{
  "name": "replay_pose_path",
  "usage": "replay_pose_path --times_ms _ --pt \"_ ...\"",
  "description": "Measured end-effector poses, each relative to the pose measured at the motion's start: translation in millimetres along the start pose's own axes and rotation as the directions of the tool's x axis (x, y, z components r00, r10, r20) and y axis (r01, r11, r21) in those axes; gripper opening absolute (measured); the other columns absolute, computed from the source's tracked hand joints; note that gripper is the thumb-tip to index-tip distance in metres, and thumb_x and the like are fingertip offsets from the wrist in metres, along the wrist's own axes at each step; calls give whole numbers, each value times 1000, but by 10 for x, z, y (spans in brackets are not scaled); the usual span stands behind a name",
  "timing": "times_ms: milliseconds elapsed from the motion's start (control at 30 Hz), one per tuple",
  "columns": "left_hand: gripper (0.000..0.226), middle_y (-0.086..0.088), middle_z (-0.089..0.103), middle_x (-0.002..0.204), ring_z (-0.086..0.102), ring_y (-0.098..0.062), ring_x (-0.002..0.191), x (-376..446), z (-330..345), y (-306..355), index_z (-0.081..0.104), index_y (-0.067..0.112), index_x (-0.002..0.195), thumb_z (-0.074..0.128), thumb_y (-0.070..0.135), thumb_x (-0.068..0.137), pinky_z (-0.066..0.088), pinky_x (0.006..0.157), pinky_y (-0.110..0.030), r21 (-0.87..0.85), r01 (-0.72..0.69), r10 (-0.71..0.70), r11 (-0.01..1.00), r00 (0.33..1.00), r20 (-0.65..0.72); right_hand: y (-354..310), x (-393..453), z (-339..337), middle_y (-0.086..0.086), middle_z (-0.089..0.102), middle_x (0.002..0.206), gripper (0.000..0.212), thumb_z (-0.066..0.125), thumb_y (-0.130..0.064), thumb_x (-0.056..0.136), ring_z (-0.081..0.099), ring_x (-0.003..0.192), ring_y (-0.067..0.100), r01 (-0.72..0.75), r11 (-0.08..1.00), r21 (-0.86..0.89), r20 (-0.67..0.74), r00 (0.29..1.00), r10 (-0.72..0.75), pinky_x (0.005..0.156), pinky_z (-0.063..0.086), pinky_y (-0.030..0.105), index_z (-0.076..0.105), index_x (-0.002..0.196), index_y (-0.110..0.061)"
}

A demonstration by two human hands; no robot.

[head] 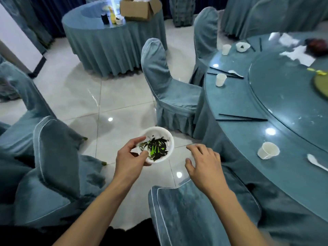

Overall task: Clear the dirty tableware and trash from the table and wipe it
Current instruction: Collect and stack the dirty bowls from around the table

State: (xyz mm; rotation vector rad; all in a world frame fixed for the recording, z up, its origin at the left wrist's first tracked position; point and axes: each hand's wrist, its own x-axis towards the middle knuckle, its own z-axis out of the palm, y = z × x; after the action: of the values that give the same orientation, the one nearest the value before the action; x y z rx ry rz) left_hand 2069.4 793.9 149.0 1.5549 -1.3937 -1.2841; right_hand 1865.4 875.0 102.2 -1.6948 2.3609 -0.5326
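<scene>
A white bowl (156, 144) of dark and green scraps is gripped at its rim by the left hand (130, 157), fingers curled on it, over the floor left of the worktop (248, 103). The right hand (204, 164) is held beside the bowl, fingers spread and holding nothing. A paper cup (268, 150) lies tipped on the worktop.

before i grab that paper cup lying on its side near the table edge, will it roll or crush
The paper cup lies tipped on the smooth glossy table, so a nudge would probably roll it in a curve. It looks thin-walled and empty, so likely very light and easy to crush. A gentle grip around the rim seems safest.
</scene>
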Motion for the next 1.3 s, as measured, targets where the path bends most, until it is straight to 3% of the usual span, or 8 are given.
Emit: replay_pose_path --times_ms 333,467,633,800,1033,1200,1300 --pt "47 1 66 118 76 -24 68 1015 352 332 71 35 118 65 -1 88 63 78 -46 12 7 -9 1000 990 140 43 831 32 -8 52 133 40 52 -36 97 50 120 18 -122 990 -63 -2 992 122 105 34 38 51 137 -30" --pt "48 2 68 114 76 -24 69 1673 313 418 71 35 118 64 -1 88 61 65 -31 41 5 -12 999 984 180 -88 1367 196 -8 51 136 41 49 -37 98 48 123 18 -174 983 -63 -3 985 174 107 32 38 48 139 -31" --pt "48 2 70 107 76 -21 67 2742 164 587 70 37 117 64 -1 89 61 80 -46 100 -10 -14 995 969 245 -380 2231 471 -4 54 131 39 52 -35 96 52 118 22 -283 958 -53 -27 959 282 104 35 41 53 135 -28" --pt "49 1 70 109 75 -21 66 3776 -119 755 70 38 117 64 -1 88 61 80 -48 114 -20 -13 993 960 281 -810 3124 677 -3 53 133 41 55 -34 96 50 120 22 -351 936 -12 -35 936 350 105 34 41 52 136 -27" --pt "50 -1 71 105 74 -23 66 4951 -377 1012 71 36 118 65 -4 88 63 73 -43 77 -31 8 997 959 284 -1310 4366 837 -3 53 131 39 53 -37 97 51 119 23 -335 942 -23 -62 941 333 103 35 41 51 135 -28" --pt "50 -15 71 77 74 -24 64 5774 -318 1246 72 37 116 64 -4 88 62 74 -40 73 -8 -11 997 966 258 -1340 5250 925 -7 52 131 39 52 -37 97 50 119 19 -322 947 -19 -80 944 319 105 35 39 49 136 -31" --pt "49 -15 72 78 74 -25 64 6338 -175 1423 72 35 115 64 -5 87 63 72 -40 65 -19 1 998 963 270 -1285 5853 979 -5 51 133 41 52 -38 97 50 121 19 -329 944 2 -98 940 327 106 34 40 48 138 -31"
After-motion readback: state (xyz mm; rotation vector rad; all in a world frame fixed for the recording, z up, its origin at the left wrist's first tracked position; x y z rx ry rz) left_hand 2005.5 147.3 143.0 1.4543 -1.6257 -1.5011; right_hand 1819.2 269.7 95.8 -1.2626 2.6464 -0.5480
